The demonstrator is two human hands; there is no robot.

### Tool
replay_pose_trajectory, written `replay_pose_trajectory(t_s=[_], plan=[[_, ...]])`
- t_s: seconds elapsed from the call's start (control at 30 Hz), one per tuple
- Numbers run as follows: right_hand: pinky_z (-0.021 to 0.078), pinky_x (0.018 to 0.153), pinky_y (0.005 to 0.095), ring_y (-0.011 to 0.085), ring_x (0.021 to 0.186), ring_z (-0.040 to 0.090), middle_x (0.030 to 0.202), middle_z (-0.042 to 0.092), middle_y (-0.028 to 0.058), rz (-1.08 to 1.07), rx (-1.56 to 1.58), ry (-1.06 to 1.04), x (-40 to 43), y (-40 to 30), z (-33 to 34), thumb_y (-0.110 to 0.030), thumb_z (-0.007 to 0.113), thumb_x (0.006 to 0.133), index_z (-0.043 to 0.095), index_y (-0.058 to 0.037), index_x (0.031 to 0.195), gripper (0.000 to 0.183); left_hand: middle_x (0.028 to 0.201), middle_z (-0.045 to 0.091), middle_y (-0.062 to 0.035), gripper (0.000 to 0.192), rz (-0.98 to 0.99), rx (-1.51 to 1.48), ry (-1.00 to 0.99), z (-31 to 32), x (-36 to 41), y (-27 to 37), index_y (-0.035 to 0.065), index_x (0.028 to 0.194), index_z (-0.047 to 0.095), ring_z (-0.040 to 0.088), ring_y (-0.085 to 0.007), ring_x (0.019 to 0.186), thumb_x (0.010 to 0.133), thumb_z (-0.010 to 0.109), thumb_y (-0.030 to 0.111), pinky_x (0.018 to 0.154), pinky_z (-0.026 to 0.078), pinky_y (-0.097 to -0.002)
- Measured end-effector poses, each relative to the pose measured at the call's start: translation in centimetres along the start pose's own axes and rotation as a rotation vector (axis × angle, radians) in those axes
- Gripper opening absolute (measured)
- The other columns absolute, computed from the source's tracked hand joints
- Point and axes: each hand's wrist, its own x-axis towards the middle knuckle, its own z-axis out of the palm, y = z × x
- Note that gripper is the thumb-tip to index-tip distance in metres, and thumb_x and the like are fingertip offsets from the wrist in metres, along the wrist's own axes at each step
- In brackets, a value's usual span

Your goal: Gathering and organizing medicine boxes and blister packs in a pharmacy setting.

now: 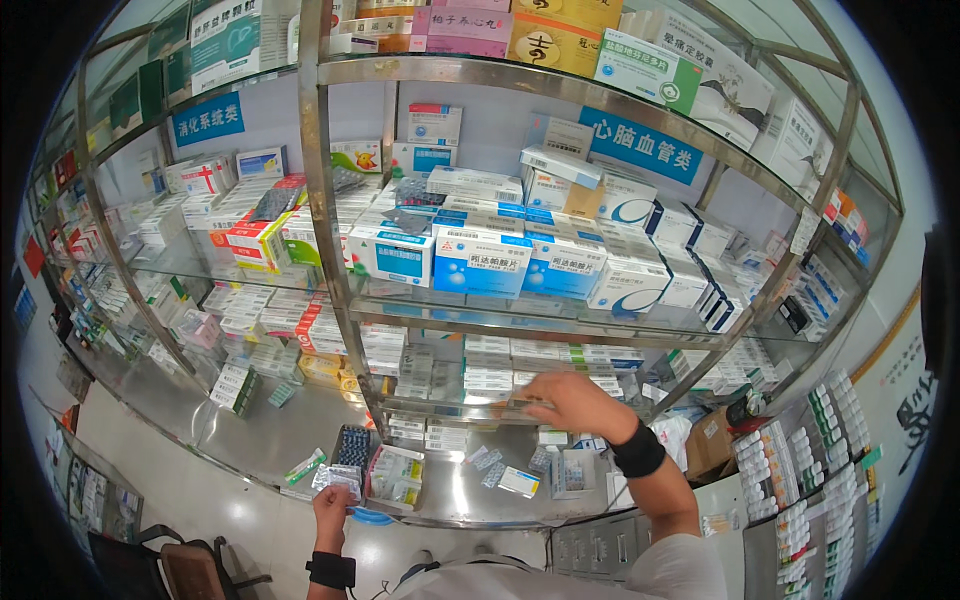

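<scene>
My left hand (334,504) grips some silver blister packs (337,477) low at the counter's front edge. Just behind them stands an open box (354,448) filled with dark blister packs. To its right is an open box (396,477) of small green and yellow packets. My right hand (574,403) is raised in front of the lower shelf, its fingers near the metal shelf rail (450,409); blur hides whether they hold anything. Below it, loose blister packs (491,474), a white, blue and yellow carton (519,481) and an open white box (572,475) rest on the metal counter (442,506).
Glass shelves in a metal frame (330,225) hold rows of medicine cartons (484,259) before me. A cardboard box (711,444) and racks of white bottles (802,480) stand at right. Grey drawers (592,551) are below the counter; a chair (191,566) is at lower left.
</scene>
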Motion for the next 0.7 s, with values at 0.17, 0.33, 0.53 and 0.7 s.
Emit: replay_pose_trajectory(t_s=[0.17,0.33,0.53,0.7], plan=[[0.0541,0.075,0.0407,0.0344,0.084,0.067,0.096,0.069,0.0143,0.002,-0.005,-0.018,-4.4,-4.9,-6.3,-0.025,0.069,0.091,0.069,-0.0021,0.105,0.027,0.079,0.068,-0.0031,0.021,0.026,0.030,-0.157,3.8,2.3,0.8,0.0054,0.089,0.066,0.065,-0.0104,0.069,0.095,0.068,0.025,0.056,0.049,-0.0260],[0.0534,0.073,0.0419,0.0356,0.084,0.066,0.091,0.069,0.0143,0.063,-0.152,0.036,-5.6,-8.3,-12.4,-0.020,0.070,0.090,0.069,-0.0021,0.102,0.021,0.081,0.070,-0.0040,0.020,-0.023,0.017,-0.268,6.3,3.1,1.8,0.0057,0.090,0.066,0.066,-0.0118,0.069,0.097,0.068,0.024,0.055,0.048,-0.0239],[0.0516,0.084,0.0456,0.0378,0.096,0.064,0.099,0.068,0.0188,-0.048,-0.450,0.230,2.3,-10.3,-17.3,-0.017,0.065,0.091,0.067,-0.0011,0.107,0.022,0.081,0.070,-0.0044,0.022,-0.014,0.034,-0.296,4.7,3.3,1.8,0.0069,0.086,0.063,0.066,-0.0130,0.069,0.098,0.067,0.025,0.057,0.050,-0.0261],[0.0508,0.089,0.0483,0.0404,0.101,0.064,0.104,0.068,0.0225,-0.084,-0.511,0.217,12.6,-8.9,-16.5,-0.017,0.059,0.093,0.065,0.0022,0.108,0.025,0.080,0.070,-0.0045,0.019,-0.021,-0.026,-0.277,1.3,3.4,0.7,0.0057,0.089,0.065,0.067,-0.0135,0.070,0.096,0.068,0.023,0.057,0.051,-0.0268]])
